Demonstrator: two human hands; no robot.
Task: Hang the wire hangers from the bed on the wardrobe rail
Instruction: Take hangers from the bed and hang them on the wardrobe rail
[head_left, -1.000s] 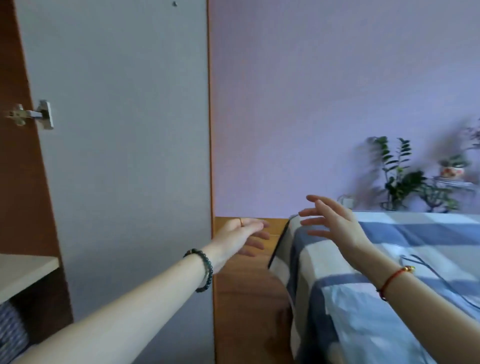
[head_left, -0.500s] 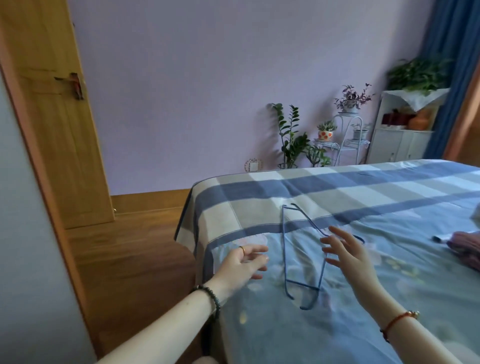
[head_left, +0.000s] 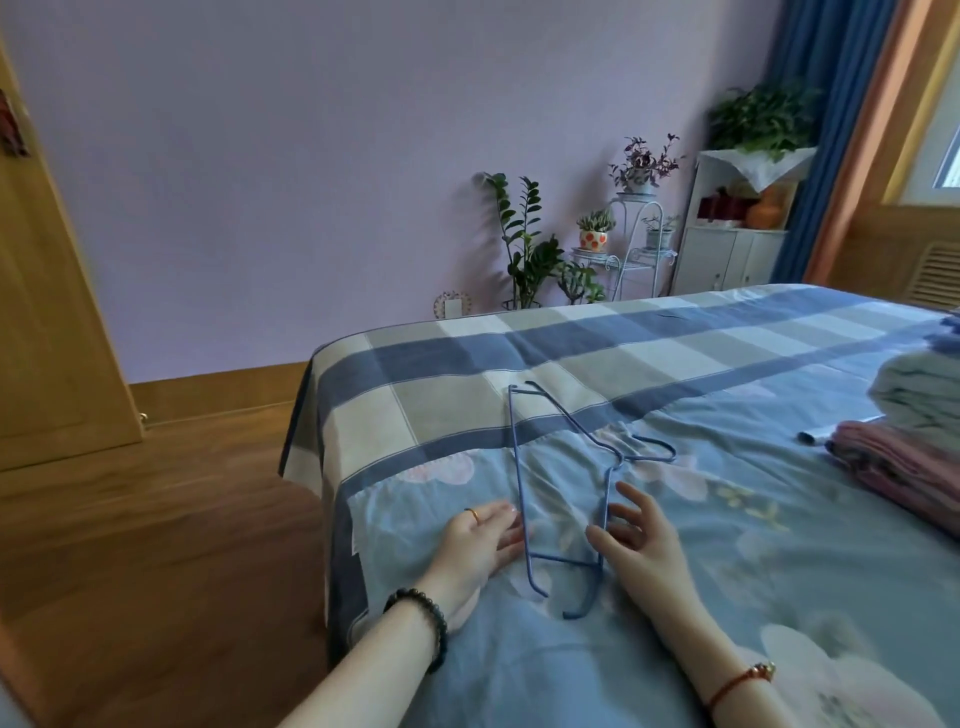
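Head view, wire hangers: blue, they lie flat on the bed near its left edge, between the two hands.
Head view, left hand: released, fingers straight on the cover, fingertips at the long wire.
Head view, right hand: released, fingers spread, just beside the other wire, grasping nothing.
Head view, folded clothes: further right on the bed.

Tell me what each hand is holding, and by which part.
Nothing is held. Left hand and right hand are open on the bed, either side of the blue wire hangers, fingertips at the wires but not curled round them.
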